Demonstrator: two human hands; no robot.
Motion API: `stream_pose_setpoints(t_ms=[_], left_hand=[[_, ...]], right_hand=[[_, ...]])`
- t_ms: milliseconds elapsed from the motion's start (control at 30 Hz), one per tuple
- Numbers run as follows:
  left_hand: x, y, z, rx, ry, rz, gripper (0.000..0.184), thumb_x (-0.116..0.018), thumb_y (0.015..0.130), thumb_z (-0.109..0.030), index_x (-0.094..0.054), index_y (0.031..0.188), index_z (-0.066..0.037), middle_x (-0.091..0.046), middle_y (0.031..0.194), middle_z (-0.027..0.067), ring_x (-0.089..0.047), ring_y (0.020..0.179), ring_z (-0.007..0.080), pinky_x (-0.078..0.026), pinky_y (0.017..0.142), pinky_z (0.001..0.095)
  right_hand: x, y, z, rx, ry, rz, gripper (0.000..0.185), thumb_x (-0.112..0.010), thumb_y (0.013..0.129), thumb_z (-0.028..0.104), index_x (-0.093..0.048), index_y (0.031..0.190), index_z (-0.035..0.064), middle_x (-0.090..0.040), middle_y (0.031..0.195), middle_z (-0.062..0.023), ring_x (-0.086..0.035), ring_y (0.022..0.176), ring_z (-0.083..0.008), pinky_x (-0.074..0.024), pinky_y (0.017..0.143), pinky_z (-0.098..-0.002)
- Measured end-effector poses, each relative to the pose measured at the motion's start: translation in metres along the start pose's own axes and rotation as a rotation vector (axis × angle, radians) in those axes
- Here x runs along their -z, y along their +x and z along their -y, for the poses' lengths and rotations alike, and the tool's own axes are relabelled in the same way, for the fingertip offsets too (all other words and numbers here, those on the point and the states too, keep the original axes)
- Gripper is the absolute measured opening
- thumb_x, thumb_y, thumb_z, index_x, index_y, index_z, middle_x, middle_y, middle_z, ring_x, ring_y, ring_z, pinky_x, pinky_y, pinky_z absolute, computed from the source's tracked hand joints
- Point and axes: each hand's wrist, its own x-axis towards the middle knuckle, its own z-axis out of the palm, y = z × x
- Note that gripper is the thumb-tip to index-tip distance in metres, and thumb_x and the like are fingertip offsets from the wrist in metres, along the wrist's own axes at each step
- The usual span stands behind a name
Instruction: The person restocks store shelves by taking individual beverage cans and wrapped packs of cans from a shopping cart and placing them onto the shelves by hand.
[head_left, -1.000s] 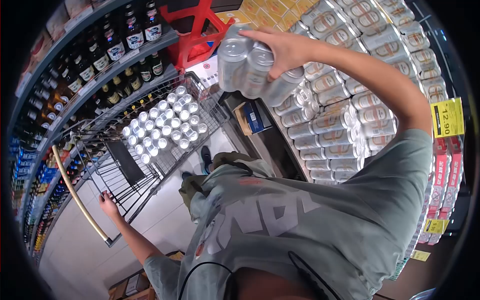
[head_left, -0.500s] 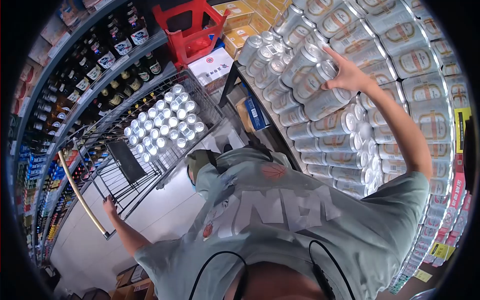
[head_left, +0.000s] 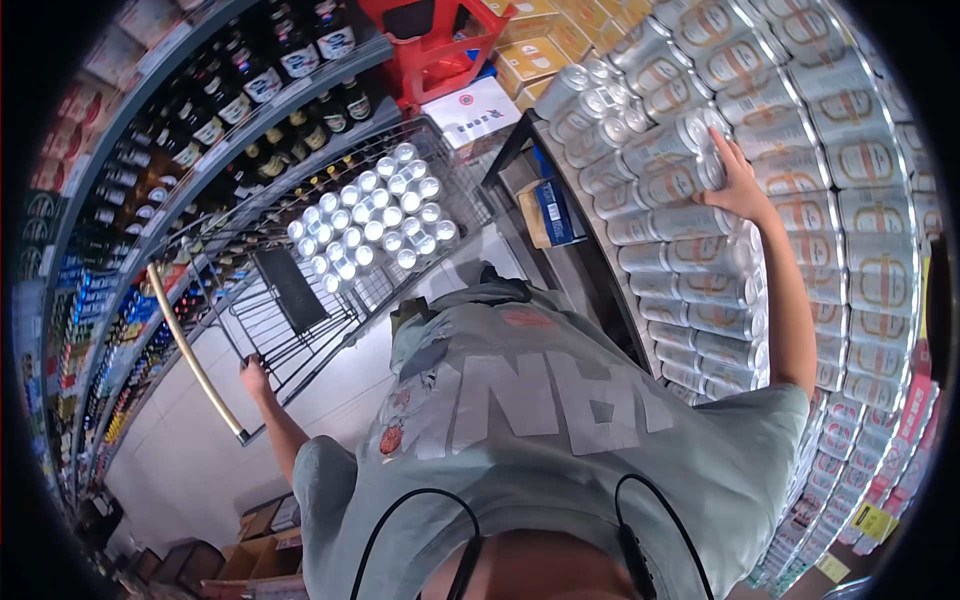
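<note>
My left hand (head_left: 255, 375) is closed around the rear wire frame of a shopping cart (head_left: 285, 285). In the cart's basket stands a block of silver-topped cans (head_left: 375, 215). To the right, my right hand (head_left: 738, 188) lies over the end of a pack of silver beer cans (head_left: 672, 165) with orange oval labels. Its thumb and fingers are apart, curved around the can tops, and the palm side is hidden. This pack lies on its side on a tall stack of similar cans (head_left: 800, 210).
Shelves of bottles (head_left: 265, 80) curve along the left. A red plastic crate (head_left: 440, 55) stands at the back, above a white box (head_left: 470, 115), with yellow cartons (head_left: 535, 50) beside it. A dark-framed stand (head_left: 600, 280) borders the can stack. Cardboard boxes (head_left: 255, 560) sit lower left.
The pack under my right hand was raised and tilted; now it rests lower among the stacked cans. My left hand keeps its grip on the cart. The whole view has shifted.
</note>
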Motion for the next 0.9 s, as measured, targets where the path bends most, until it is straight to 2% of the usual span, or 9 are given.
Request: stream_pose_setpoints(t_ms=[67, 167, 267, 300, 367, 433, 633, 733, 900], left_hand=[[-0.001, -0.007, -0.004, 0.006, 0.000, -0.001, 0.021, -0.059, 0.088, -0.022, -0.065, 0.095, -0.003, -0.066, 0.077, 0.0050, -0.060, 0.063, 0.0143, -0.045, 0.050, 0.0285], [-0.002, -0.008, -0.001, 0.019, -0.033, 0.001, 0.022, -0.057, 0.087, -0.022, -0.066, 0.095, -0.003, -0.066, 0.076, 0.0058, -0.061, 0.064, 0.0155, -0.047, 0.054, 0.0305], [0.001, -0.028, -0.029, 0.020, 0.220, -0.063, 0.028, -0.055, 0.087, -0.029, -0.068, 0.095, -0.004, -0.069, 0.076, 0.0088, -0.066, 0.068, 0.0201, -0.049, 0.066, 0.0355], [-0.001, -0.027, -0.027, 0.048, 0.187, -0.058, 0.031, -0.054, 0.087, -0.031, -0.069, 0.096, -0.005, -0.071, 0.084, 0.0131, -0.068, 0.077, 0.0270, -0.050, 0.072, 0.0392], [-0.006, -0.017, -0.011, 0.011, 0.248, -0.111, 0.035, -0.052, 0.087, -0.033, -0.067, 0.099, -0.004, -0.070, 0.091, 0.0200, -0.067, 0.087, 0.0370, -0.050, 0.079, 0.0452], [0.000, -0.054, -0.058, 0.023, 0.353, -0.158, 0.039, -0.050, 0.086, -0.035, -0.066, 0.102, -0.003, -0.068, 0.097, 0.0253, -0.064, 0.095, 0.0443, -0.048, 0.083, 0.0503], [0.000, -0.057, -0.068, 0.098, 0.416, -0.194, 0.039, -0.048, 0.088, -0.038, -0.066, 0.104, -0.007, -0.069, 0.097, 0.0239, -0.063, 0.095, 0.0450, -0.049, 0.084, 0.0510], [-0.004, -0.046, -0.052, 0.111, 0.407, -0.183, 0.038, -0.048, 0.089, -0.038, -0.065, 0.101, -0.006, -0.068, 0.095, 0.0239, -0.064, 0.092, 0.0445, -0.049, 0.081, 0.0509], [-0.006, -0.050, -0.065, 0.156, 0.405, -0.210, 0.035, -0.052, 0.089, -0.039, -0.065, 0.098, -0.008, -0.068, 0.090, 0.0214, -0.064, 0.089, 0.0429, -0.049, 0.077, 0.0493]], right_hand=[[-0.005, 0.008, 0.026, 0.078, 0.038, 0.020, 0.113, -0.087, 0.056, 0.032, -0.028, 0.153, 0.0260, -0.032, 0.150, -0.0269, -0.030, 0.138, -0.0459, -0.0271, 0.112, -0.0498], [0.004, 0.019, 0.085, -0.121, -0.300, -0.025, 0.102, -0.082, 0.066, 0.023, -0.027, 0.153, 0.0185, -0.030, 0.152, -0.0243, -0.027, 0.142, -0.0415, -0.0258, 0.114, -0.0456], [-0.004, 0.039, 0.156, 0.144, -0.114, -0.270, 0.078, -0.075, 0.077, 0.020, -0.040, 0.146, 0.0133, -0.037, 0.148, -0.0248, -0.034, 0.137, -0.0405, -0.0278, 0.113, -0.0448], [-0.017, 0.048, 0.186, 0.163, -0.113, -0.267, 0.078, -0.075, 0.077, 0.020, -0.040, 0.146, 0.0133, -0.037, 0.148, -0.0248, -0.034, 0.137, -0.0405, -0.0278, 0.113, -0.0448], [-0.051, 0.060, 0.236, 0.346, 0.075, -0.154, 0.067, -0.076, 0.076, 0.018, -0.049, 0.137, 0.0088, -0.045, 0.142, -0.0225, -0.040, 0.133, -0.0390, -0.0311, 0.112, -0.0428], [-0.101, 0.075, 0.283, 0.525, 0.210, 0.063, 0.062, -0.076, 0.075, 0.016, -0.053, 0.131, 0.0061, -0.052, 0.134, -0.0196, -0.047, 0.126, -0.0374, -0.0364, 0.108, -0.0415], [-0.306, 0.116, 0.348, 0.803, 0.168, 0.535, 0.078, -0.080, 0.067, 0.017, -0.047, 0.138, 0.0098, -0.051, 0.133, -0.0184, -0.048, 0.124, -0.0363, -0.0408, 0.104, -0.0430], [-0.402, 0.128, 0.356, 0.906, -0.006, 0.524, 0.092, -0.083, 0.062, 0.022, -0.041, 0.144, 0.0163, -0.046, 0.139, -0.0167, -0.045, 0.127, -0.0372, -0.0429, 0.100, -0.0453], [-0.477, 0.142, 0.379, 0.881, -0.179, 0.542, 0.110, -0.088, 0.055, 0.033, -0.032, 0.149, 0.0252, -0.036, 0.146, -0.0151, -0.040, 0.131, -0.0395, -0.0386, 0.102, -0.0491]])
